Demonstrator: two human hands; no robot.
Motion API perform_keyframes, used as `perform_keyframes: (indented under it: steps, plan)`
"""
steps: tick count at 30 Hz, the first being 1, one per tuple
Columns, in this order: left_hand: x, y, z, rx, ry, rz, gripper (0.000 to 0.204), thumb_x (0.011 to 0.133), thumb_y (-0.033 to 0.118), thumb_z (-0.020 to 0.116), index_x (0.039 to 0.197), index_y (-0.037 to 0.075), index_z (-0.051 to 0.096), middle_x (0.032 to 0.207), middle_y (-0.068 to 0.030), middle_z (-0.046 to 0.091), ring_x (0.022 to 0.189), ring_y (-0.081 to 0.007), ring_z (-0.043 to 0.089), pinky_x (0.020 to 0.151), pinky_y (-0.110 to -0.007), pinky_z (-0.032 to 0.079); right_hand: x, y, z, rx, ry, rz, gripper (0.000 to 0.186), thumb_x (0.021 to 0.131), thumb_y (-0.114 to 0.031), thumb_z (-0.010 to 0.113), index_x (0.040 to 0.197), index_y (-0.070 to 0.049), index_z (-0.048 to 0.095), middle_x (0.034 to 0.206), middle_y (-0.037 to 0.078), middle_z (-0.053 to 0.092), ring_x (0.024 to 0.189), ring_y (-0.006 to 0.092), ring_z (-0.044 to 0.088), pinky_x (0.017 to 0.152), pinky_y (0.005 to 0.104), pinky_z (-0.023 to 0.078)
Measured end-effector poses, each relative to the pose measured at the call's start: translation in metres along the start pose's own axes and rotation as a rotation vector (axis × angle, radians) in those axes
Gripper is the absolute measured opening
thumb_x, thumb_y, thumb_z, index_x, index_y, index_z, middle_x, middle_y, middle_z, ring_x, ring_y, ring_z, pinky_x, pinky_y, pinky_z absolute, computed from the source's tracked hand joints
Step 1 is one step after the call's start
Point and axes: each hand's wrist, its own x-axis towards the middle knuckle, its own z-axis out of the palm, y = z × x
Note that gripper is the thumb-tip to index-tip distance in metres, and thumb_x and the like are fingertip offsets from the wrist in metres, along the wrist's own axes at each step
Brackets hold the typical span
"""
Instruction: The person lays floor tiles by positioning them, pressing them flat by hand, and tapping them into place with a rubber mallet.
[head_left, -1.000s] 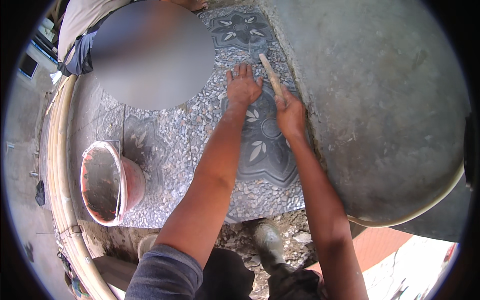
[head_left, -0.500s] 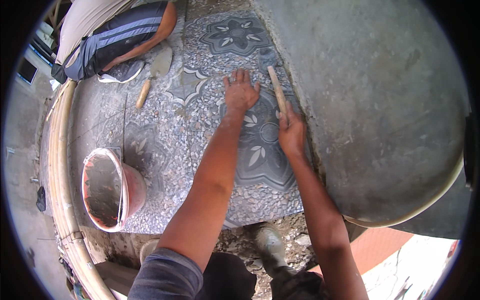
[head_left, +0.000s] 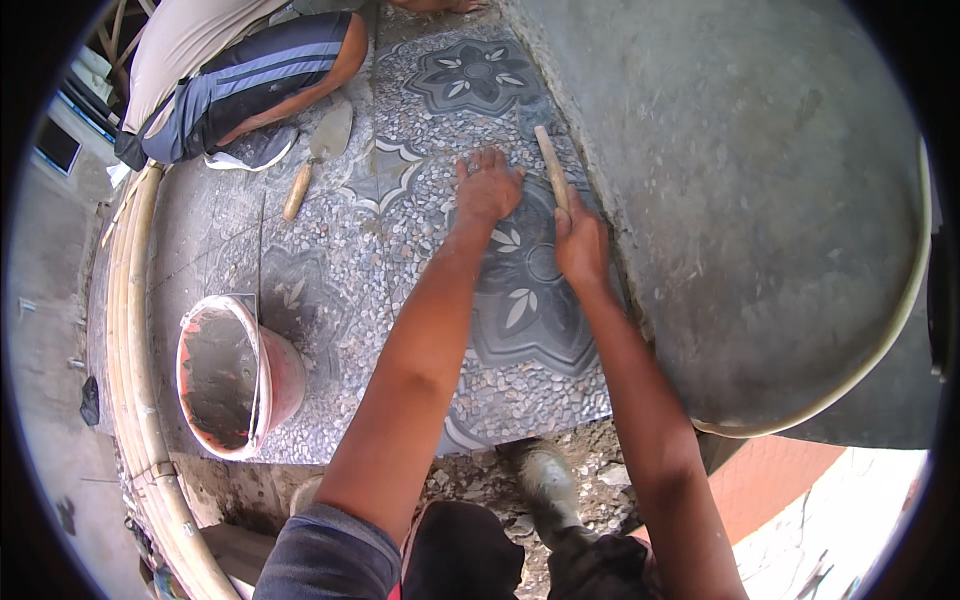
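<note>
My left hand point(head_left: 490, 187) lies palm down with its fingers stretched forward on the patterned pebble tile point(head_left: 525, 390), near its far edge. This tile bears a dark grey flower shape with pale leaves. Just to the right, my right hand point(head_left: 582, 240) is closed around a wooden stick point(head_left: 551, 165), whose bare end points away from me. The stick's near end is hidden in the fist, so I cannot tell whether it is a tool's handle. Beyond my hands lies another flower tile point(head_left: 470, 72) of the same kind.
A reddish bucket point(head_left: 285, 385) of wet grey mortar stands at left. Near it, a trowel point(head_left: 318, 155) rests on the tiles beside a crouching person point(head_left: 265, 85). Bamboo poles point(head_left: 135, 330) run along the left edge; a smooth grey concrete slab point(head_left: 770, 220) bounds the right.
My left hand has slid slightly, staying flat on the tile. The stick's angle is nearly the same in my right hand. The whole view has shifted a little, and another person's hand shows at the top.
</note>
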Motion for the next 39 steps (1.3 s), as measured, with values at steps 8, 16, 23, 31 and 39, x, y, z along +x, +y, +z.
perform_keyframes:
  steps: [8,16,23,31,39]
  plan:
    - [-0.104,0.035,-0.084,-0.196,0.07,-0.013,0.027,0.092,0.02,0.058,0.114,0.005,0.064,0.12,-0.0171,0.06,0.106,-0.0397,0.063,0.101,-0.057,0.039,0.004,-0.008,0.028,0.066,-0.081,-0.077,0.05,0.093,-0.015,0.061,0.14,-0.006,0.051,0.106,0.031,0.063,0.102,0.0474,0.062,0.087,0.0514,0.05]
    - [-0.143,-0.007,-0.075,-0.089,-0.041,0.056,0.029,0.093,0.022,0.061,0.116,0.004,0.063,0.12,-0.0155,0.061,0.105,-0.038,0.064,0.101,-0.057,0.041,0.022,-0.027,0.025,0.028,-0.135,-0.086,0.048,0.091,-0.014,0.062,0.136,0.0,0.055,0.106,0.031,0.065,0.103,0.0459,0.063,0.088,0.0506,0.051]
    - [-0.229,0.001,-0.061,0.004,-0.219,0.315,0.063,0.095,0.043,0.059,0.14,0.001,0.047,0.152,-0.0232,0.036,0.142,-0.0405,0.034,0.115,-0.054,0.027,0.045,-0.011,0.042,0.016,0.008,0.044,0.05,0.091,-0.016,0.061,0.136,0.005,0.052,0.105,0.031,0.067,0.101,0.0468,0.064,0.086,0.051,0.051]
    - [-0.283,-0.017,-0.12,-0.038,-0.595,0.313,0.07,0.095,0.041,0.058,0.146,-0.003,0.04,0.157,-0.0267,0.027,0.147,-0.0406,0.027,0.119,-0.051,0.021,-0.025,-0.044,0.044,0.082,-0.264,-0.279,0.048,0.094,-0.015,0.06,0.138,0.0,0.052,0.112,0.03,0.064,0.105,0.0465,0.062,0.089,0.0476,0.05]
    - [-0.368,-0.003,-0.252,-0.039,-0.914,0.226,0.064,0.095,0.034,0.06,0.142,-0.004,0.041,0.145,-0.0266,0.046,0.126,-0.0443,0.054,0.111,-0.054,0.038,-0.03,0.034,-0.02,0.067,-0.093,-0.089,0.045,0.094,-0.006,0.056,0.135,0.012,0.05,0.119,0.034,0.062,0.112,0.0459,0.063,0.095,0.044,0.049]
